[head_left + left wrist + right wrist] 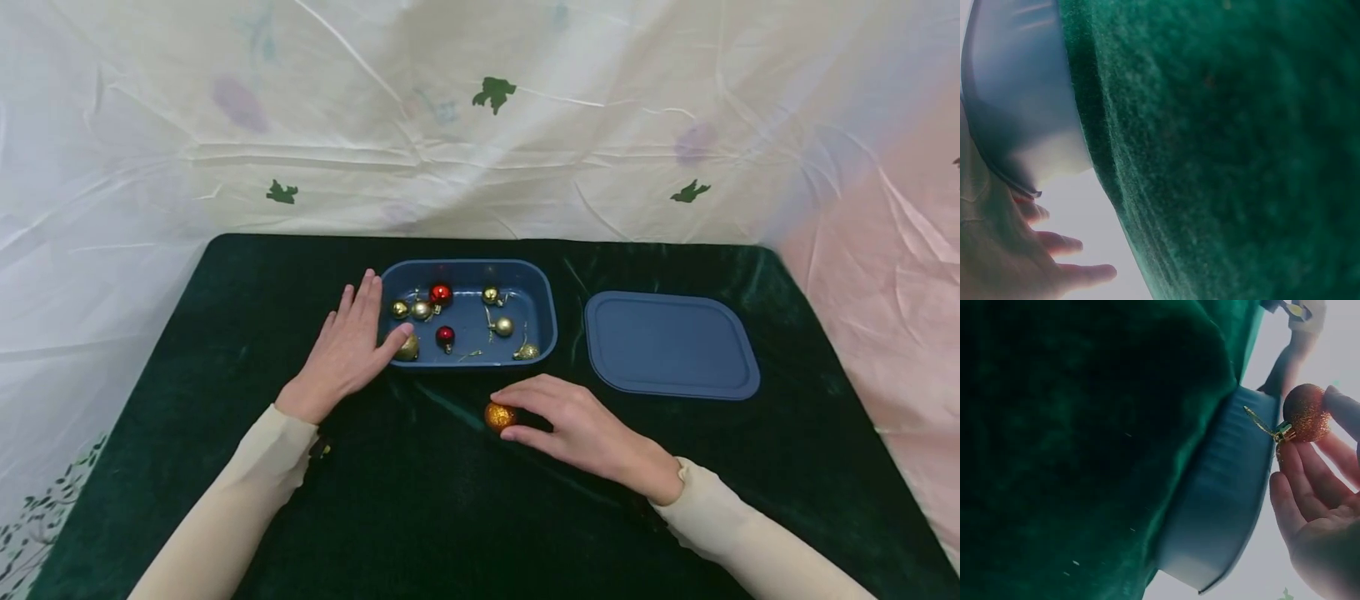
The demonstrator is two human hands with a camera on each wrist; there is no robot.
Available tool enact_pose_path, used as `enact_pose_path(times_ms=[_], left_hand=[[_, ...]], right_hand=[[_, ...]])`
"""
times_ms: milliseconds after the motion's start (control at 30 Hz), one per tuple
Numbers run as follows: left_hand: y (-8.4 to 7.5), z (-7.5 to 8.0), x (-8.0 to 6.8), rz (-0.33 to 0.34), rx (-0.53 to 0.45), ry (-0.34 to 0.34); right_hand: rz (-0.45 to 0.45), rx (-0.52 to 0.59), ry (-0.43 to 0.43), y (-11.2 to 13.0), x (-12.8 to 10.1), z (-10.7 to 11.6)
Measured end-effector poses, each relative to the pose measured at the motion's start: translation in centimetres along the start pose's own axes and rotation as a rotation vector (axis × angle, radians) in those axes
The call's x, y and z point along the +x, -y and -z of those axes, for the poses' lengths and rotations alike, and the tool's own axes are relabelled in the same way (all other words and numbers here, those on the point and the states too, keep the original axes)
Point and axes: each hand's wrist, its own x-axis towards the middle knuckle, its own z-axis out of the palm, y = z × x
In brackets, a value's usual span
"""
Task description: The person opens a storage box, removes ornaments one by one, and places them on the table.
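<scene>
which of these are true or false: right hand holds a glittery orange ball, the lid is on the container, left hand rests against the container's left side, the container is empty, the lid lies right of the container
1. The right hand holds a glittery orange ball. True.
2. The lid is on the container. False: the lid lies flat on the green cloth, apart from the open container.
3. The left hand rests against the container's left side. True: its thumb reaches over the near left corner.
4. The container is empty. False: it holds several small gold and red balls, such as a red ball.
5. The lid lies right of the container. True.
</scene>
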Motion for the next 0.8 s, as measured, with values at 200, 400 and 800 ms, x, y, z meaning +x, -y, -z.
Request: enact_pose_path(times_ms=[200,400,800], left_hand=[[0.1,0.0,0.0,0.000,-0.003,-0.002],[0.2,-0.1,0.1,0.004,-0.003,-0.002],[0.2,0.0,0.0,0.002,-0.017,0.003]], right_hand=[[-0.054,-0.008,0.079,-0.3,0.0,-0.6],[-0.111,-0.010,0.146,-0.7,0.4,-0.7],[-0.109,-0.056,0.185,-1.2,0.7,-1.3]])
